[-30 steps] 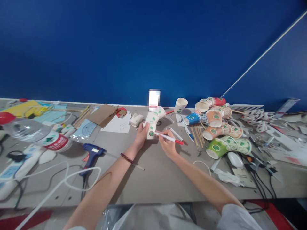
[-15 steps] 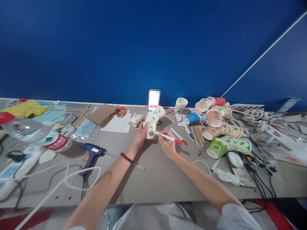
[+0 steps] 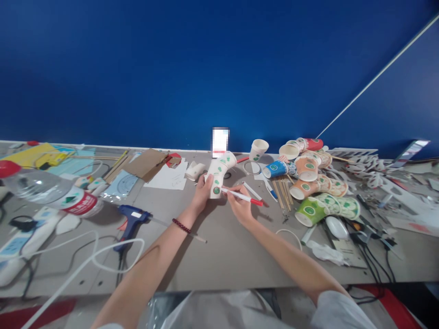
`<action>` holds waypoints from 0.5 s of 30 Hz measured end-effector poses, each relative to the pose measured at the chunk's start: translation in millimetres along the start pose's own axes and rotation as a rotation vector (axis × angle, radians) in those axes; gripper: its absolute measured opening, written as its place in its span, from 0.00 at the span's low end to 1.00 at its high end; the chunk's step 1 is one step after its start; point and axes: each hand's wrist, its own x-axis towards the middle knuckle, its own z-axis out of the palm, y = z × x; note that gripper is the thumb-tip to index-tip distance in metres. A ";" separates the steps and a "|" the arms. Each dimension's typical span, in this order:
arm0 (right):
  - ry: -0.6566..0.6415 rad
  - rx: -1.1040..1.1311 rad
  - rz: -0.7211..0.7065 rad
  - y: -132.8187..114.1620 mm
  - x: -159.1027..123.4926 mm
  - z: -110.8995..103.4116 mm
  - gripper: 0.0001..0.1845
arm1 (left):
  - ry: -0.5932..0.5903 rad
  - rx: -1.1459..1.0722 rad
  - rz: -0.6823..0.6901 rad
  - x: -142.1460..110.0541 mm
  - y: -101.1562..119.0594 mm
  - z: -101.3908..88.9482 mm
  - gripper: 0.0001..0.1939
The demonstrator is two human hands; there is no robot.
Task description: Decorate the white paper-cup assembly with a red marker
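Just above the frame's centre, a white paper cup with green spots (image 3: 216, 180), joined end to end with a second one, is clasped in the left hand (image 3: 202, 192), while the right hand (image 3: 240, 205) pinches a white pen with a red cap (image 3: 242, 196), tip against the cup wall. Any marks made are too small to see (so progress is hard to judge). Bare grey tabletop (image 3: 226, 246) lies open below the hands; a heap of coloured paper cups (image 3: 308, 183) crowds the right, a blue glue gun (image 3: 132, 217) the left.
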 end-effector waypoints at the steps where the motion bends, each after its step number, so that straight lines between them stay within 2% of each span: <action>1: -0.003 0.000 0.002 0.3 0.0 -0.1 0.17 | 0.002 0.002 -0.002 -0.2 0.3 0.4 0.24; 15: -0.006 0.006 0.013 0.5 1.5 -1.2 0.17 | -0.017 -0.035 -0.010 3.3 -5.7 -0.4 0.23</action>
